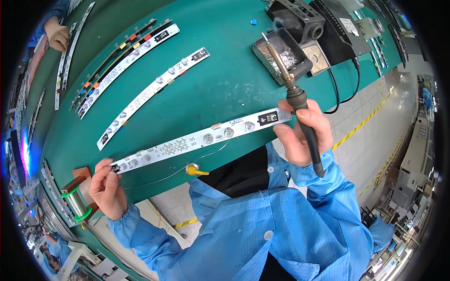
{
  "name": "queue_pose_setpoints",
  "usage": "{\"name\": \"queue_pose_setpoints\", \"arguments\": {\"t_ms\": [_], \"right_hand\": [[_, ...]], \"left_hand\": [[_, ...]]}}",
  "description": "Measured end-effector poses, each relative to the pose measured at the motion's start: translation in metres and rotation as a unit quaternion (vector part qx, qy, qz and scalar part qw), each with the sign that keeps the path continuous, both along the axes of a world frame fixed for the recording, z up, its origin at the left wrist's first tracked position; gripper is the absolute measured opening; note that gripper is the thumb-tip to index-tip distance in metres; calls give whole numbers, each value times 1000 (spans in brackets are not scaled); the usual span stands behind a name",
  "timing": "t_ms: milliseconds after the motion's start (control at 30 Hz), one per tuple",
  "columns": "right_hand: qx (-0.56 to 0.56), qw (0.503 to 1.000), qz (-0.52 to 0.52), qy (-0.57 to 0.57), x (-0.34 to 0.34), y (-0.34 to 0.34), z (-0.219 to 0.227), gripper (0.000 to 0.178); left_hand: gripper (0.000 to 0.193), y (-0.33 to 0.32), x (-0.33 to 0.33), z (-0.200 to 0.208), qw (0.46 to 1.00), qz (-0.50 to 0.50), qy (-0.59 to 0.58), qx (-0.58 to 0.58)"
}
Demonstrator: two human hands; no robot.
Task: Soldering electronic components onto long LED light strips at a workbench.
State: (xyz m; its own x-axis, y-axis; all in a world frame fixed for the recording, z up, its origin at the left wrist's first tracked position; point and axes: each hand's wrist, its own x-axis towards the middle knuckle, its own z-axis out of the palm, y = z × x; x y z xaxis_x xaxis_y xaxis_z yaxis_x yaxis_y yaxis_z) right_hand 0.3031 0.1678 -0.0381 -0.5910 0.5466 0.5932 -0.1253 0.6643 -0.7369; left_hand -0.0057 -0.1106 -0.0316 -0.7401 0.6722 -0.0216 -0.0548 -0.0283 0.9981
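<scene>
A long white LED circuit board (177, 146) is held level across the near side of the bench. My left hand (110, 189) pinches its left end between thumb and fingers. At its right end, my right hand (307, 133) grips the board's edge while also holding a soldering iron (297, 97). The iron's metal tip points up and away, over the solder stand, and its dark handle crosses my palm. A thin solder wire (180, 171) runs from near my left hand and passes below the board. The wire spool (76, 204) with green rims stands left of my left hand.
Beyond lie a single curved LED board (152, 93) and several stacked ones (129, 58). At the far right are a black soldering stand (281, 54), a dark soldering station (340, 33) and its cable. A co-worker's hand (57, 36) is at the far left. A yellow clip (196, 170) sits at the bench's front edge.
</scene>
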Motion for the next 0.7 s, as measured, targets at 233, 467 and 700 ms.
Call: {"name": "queue_pose_setpoints", "arguments": {"t_ms": [233, 467, 700], "right_hand": [[-150, 987, 14, 48, -2, 1, -8, 50], [-175, 984, -21, 37, -1, -2, -13, 46], [-215, 975, -53, 8, 2, -2, -17, 45]], "left_hand": [[18, -4, -3, 1, 999, -26, 31, 33], [17, 5, 4, 13, 996, -28, 81, 16], [18, 5, 8, 22, 997, -30, 69, 20]]}}
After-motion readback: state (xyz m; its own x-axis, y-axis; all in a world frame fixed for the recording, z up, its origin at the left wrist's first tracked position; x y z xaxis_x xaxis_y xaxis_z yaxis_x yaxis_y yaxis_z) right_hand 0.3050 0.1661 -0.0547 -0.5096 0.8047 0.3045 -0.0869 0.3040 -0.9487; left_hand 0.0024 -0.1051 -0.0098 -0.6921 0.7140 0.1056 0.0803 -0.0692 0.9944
